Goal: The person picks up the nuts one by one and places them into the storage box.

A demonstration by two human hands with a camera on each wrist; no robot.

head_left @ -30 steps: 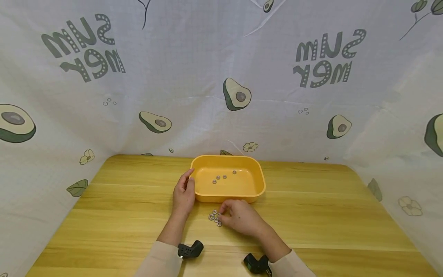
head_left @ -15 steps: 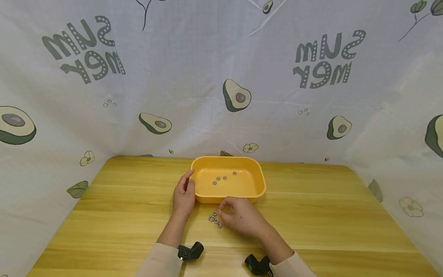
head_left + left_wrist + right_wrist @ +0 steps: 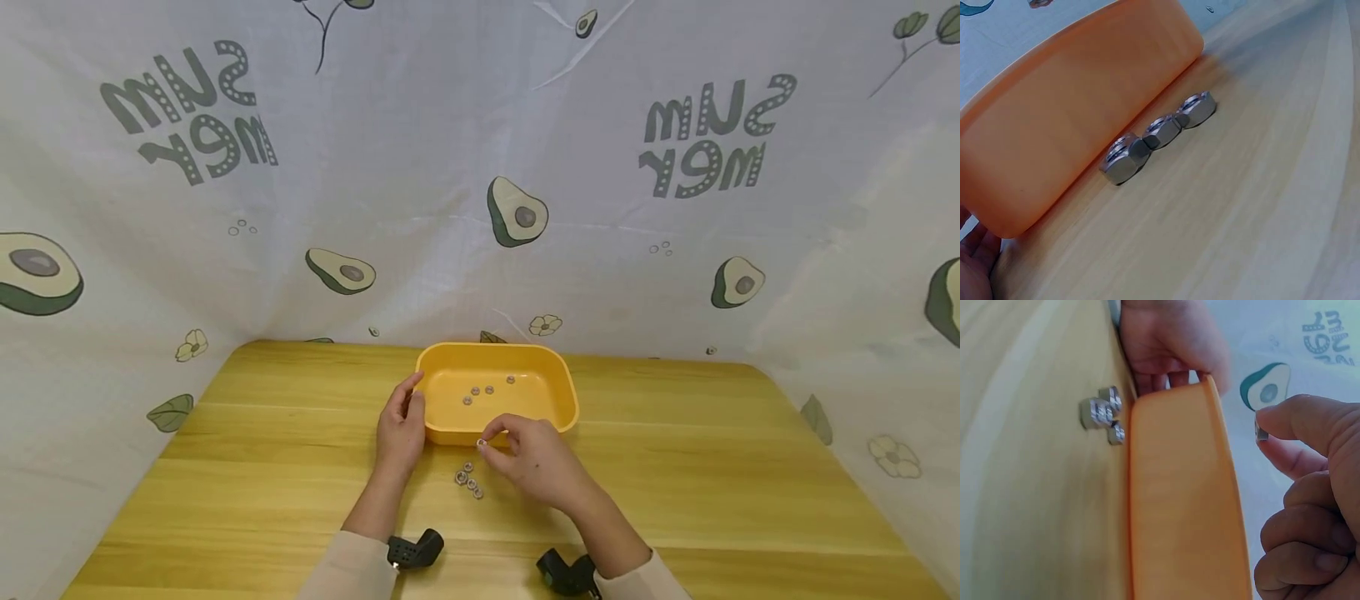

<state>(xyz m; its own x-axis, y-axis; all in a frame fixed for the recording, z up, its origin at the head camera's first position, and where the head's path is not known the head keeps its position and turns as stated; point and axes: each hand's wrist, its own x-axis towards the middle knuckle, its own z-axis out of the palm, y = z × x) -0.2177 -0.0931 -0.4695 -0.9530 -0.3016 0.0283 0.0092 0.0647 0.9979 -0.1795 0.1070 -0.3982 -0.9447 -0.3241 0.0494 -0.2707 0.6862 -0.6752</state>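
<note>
My right hand (image 3: 542, 462) pinches a small metal hex nut (image 3: 1260, 432) between thumb and index finger, raised just at the near rim of the yellow plastic bin (image 3: 480, 436). Its other fingers are curled in. My left hand (image 3: 400, 433) rests against the bin's left end, fingers along the outer wall; in the right wrist view this left hand (image 3: 1172, 337) touches that end near the rim. Several hex nuts (image 3: 461, 477) lie in a small group on the table before the bin. Inside the bin, several more nuts (image 3: 489, 390) are scattered. The left wrist view shows loose nuts (image 3: 1125, 159) close up.
The wooden table (image 3: 675, 467) extends to both sides of the bin. Behind it hangs a white cloth (image 3: 420, 183) printed with avocados and lettering. Black wrist cameras (image 3: 416, 550) sit on both forearms.
My right hand has lifted a nut from the group and moved up and away toward the bin's near rim. The left hand stays at the bin. The head view has shifted slightly.
</note>
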